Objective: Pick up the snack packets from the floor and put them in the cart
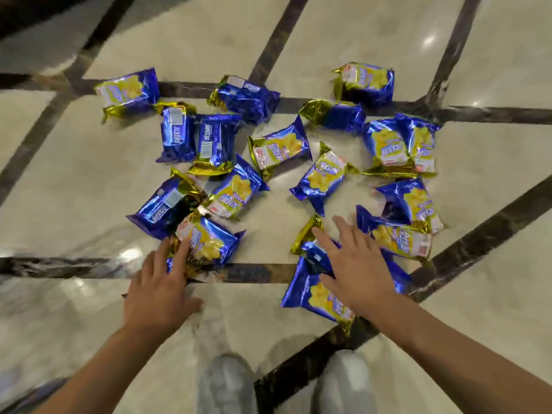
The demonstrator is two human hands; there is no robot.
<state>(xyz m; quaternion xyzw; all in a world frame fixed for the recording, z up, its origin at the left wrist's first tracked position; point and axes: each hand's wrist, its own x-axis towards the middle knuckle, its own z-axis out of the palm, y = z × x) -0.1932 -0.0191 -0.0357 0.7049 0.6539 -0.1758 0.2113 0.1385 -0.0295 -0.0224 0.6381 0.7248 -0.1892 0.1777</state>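
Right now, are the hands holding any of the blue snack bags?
No. The left hand touches the near end of one packet with straight fingers, and the right hand is spread flat over another packet.

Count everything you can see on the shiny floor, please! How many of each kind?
Snack packets, blue and gold: 17, with two partly hidden under the right hand
Hands: 2, left hand and right hand
Shoes: 2
Total: 21
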